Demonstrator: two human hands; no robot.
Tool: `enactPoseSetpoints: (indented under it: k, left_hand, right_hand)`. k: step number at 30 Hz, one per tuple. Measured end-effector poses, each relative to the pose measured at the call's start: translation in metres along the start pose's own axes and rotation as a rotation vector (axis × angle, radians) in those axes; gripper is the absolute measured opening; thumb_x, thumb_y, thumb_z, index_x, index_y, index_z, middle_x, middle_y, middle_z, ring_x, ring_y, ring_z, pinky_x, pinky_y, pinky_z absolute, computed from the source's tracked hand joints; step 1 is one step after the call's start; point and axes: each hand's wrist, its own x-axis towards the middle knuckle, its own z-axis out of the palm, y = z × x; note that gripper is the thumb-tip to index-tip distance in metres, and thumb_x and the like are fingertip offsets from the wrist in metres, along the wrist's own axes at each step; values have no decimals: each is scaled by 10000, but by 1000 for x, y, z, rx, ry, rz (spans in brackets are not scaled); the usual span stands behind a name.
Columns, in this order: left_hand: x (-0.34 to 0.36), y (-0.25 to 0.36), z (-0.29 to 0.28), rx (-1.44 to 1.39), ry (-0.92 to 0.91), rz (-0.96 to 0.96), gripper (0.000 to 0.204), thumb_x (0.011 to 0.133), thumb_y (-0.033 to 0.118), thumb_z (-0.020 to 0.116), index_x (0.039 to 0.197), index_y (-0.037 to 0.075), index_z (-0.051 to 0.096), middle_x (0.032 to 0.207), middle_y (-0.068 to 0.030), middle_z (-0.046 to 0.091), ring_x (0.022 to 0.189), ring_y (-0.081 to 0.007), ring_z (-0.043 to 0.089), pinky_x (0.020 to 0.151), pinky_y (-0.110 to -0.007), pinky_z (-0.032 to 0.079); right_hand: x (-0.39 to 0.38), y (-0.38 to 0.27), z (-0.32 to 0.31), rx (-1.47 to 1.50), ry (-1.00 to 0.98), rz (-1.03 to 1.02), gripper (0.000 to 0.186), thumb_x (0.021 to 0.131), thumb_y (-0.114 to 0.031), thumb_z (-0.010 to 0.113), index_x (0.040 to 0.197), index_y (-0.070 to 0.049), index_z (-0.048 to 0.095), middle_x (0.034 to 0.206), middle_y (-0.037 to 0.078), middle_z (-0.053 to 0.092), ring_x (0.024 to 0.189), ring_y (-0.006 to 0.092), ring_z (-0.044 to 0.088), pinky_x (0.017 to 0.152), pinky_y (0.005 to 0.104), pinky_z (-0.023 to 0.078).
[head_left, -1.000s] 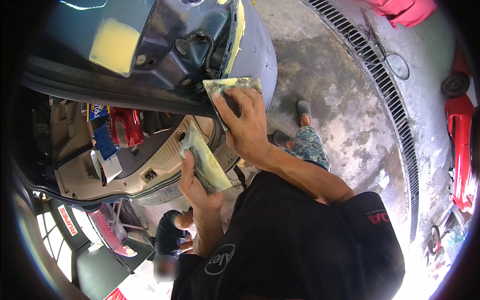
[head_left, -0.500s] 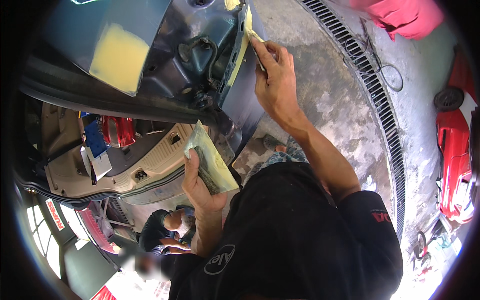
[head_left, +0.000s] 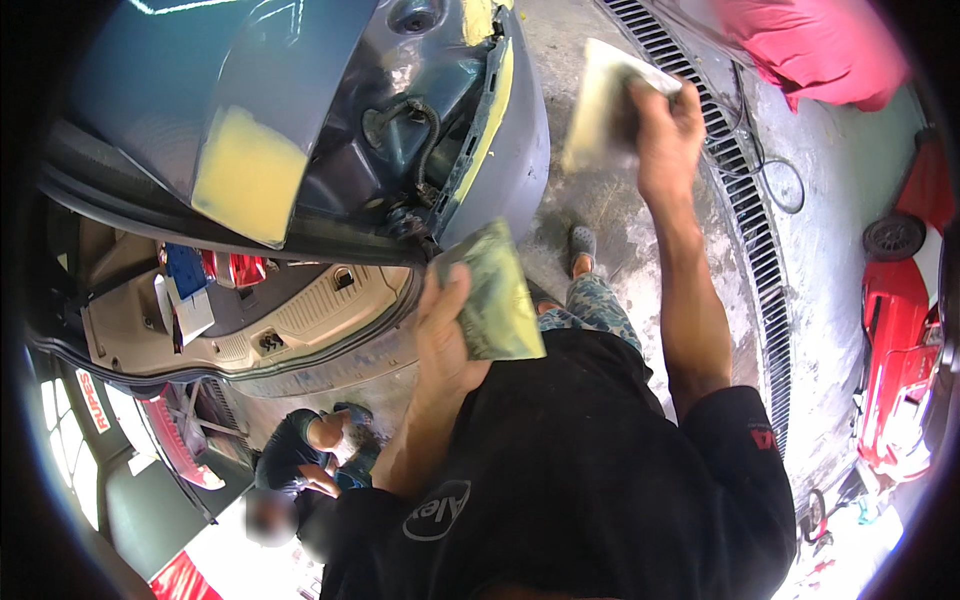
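My right hand (head_left: 668,145) is closed on a flat, pale filler spreader (head_left: 592,115), smeared by motion and held over the floor, apart from the car. In my left hand (head_left: 440,325) is a thin square mixing board (head_left: 507,315) coated with yellow-green body filler. That board hangs in front of my body, by the car's rear corner. A strip of yellow filler (head_left: 492,125) runs along the edge of the blue-grey rear panel (head_left: 515,165), beside an open lamp recess. Another yellow patch (head_left: 250,180) covers the corner of the raised tailgate (head_left: 260,85).
Inside the open boot, beige trim (head_left: 310,310) surrounds red and blue items. A long drain grate (head_left: 765,260) curves along the floor, with a dark cable (head_left: 785,190) beside it. Pink cloth (head_left: 815,50) and a red car part (head_left: 890,310) lie rightward. Another person (head_left: 295,450) crouches at lower left.
My right hand and the spreader have left the filler strip on the panel edge and swung right. My left hand has carried the board rightward and slightly up. The whole view has shifted a little.
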Motion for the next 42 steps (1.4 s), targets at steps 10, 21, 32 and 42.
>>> enactPoseSetpoints:
  k: [10,21,32,42]
  left_hand:
    - [22,-12,23,-131,-171,-119,338,1063,204,584,1355,49,513,1169,-105,683,1009,-206,715,859,-385,617]
    - [-23,13,-22,-13,-22,50,387,1097,290,501,1382,32,548,1260,-120,685,1103,-234,699,977,-412,572]
    - [-35,9,-48,-11,7,71,410,1088,271,526,1419,30,539,1284,-96,673,1145,-215,675,1016,-392,546]
    - [-38,12,-54,-8,-23,38,396,1086,263,530,1415,42,546,1290,-90,669,1159,-215,667,1019,-399,540]
  right_hand:
    - [-58,5,-49,-270,-675,262,490,864,-475,833,981,-79,568,823,8,607,713,84,550,614,254,442]
    - [21,35,39,-339,-203,-732,385,896,50,666,1237,-120,729,1156,76,732,1036,301,690,922,405,555]
    - [-47,64,35,-471,-270,-909,555,772,84,739,1273,-154,727,1237,60,707,1162,277,660,968,394,526]
    - [-107,61,18,-589,-428,-927,525,767,7,765,1274,-122,724,1273,67,685,1157,297,654,950,415,489]
